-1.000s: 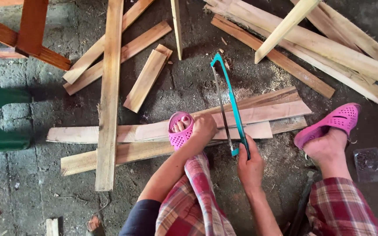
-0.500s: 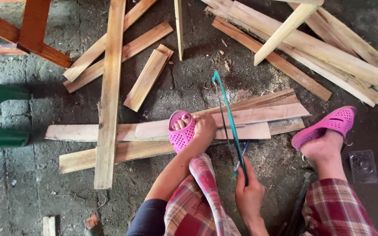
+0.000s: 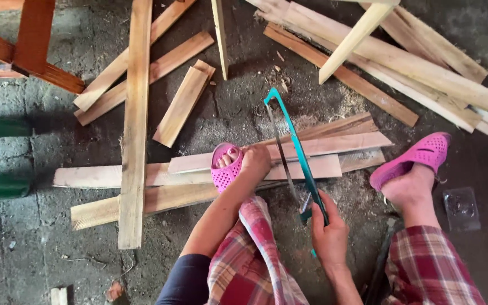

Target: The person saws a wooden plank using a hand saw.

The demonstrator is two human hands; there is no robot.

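Both hands work low: the right hand (image 3: 330, 230) is closed around a teal saw (image 3: 296, 152) crossing a plank (image 3: 289, 168), which the left hand (image 3: 254, 162) presses flat. Boards litter the dusty concrete floor (image 3: 35, 248).

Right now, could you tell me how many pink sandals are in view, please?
2. One sandal is pressed on the planks beside the left hand; the other sandal sits on the floor to the right of the saw.

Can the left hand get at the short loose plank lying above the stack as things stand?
Probably yes: the left hand presses the stacked planks, and bare floor lies between it and the short plank. It would have to let go first.
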